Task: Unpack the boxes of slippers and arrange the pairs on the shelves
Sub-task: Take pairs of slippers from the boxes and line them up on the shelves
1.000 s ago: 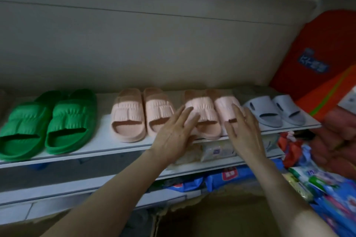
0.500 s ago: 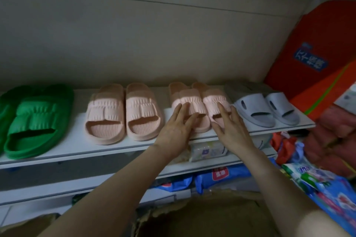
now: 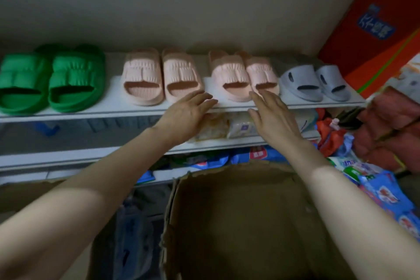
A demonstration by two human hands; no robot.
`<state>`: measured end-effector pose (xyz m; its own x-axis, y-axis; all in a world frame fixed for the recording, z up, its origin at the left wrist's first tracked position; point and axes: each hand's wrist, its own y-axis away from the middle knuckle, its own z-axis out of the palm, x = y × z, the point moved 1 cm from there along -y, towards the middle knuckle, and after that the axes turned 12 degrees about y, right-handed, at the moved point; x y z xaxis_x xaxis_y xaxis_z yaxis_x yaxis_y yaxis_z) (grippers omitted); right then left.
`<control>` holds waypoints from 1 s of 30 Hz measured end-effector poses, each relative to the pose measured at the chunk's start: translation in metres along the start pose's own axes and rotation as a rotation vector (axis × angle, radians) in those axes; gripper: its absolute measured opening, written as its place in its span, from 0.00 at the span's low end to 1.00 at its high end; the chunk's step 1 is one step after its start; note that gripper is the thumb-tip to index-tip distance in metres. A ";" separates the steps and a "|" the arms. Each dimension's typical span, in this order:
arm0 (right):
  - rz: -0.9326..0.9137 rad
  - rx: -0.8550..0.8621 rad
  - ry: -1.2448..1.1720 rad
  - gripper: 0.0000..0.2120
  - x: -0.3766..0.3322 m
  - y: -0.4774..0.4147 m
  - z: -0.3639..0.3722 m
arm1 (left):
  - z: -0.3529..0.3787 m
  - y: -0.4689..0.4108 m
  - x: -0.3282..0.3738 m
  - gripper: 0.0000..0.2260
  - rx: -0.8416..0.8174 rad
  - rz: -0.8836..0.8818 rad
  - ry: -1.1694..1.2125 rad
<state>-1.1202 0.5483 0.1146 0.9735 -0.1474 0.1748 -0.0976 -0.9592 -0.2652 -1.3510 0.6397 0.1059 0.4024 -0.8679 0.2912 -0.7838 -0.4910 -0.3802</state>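
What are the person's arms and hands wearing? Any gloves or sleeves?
No gloves, and no sleeves that show. The left hand and right hand are bare, and so are the left forearm and right forearm as far up as the picture goes. No watch or bracelet shows at either wrist. It is too blurry to tell about rings.

The blue label (image 3: pixel 375 22) on the red box (image 3: pixel 354 52) shows white characters too blurred to read. Print on the blue packets (image 3: pixel 273 154) is illegible too.
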 end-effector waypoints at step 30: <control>-0.725 -0.069 -0.393 0.19 -0.655 0.264 -0.052 | -0.194 0.736 -0.027 0.14 0.219 -0.865 -0.074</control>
<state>-1.7948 0.3787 -0.0207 0.8001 0.5961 -0.0672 0.5821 -0.7986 -0.1530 -2.0309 0.3163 -0.0113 0.8462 -0.1859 0.4993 -0.0868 -0.9727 -0.2151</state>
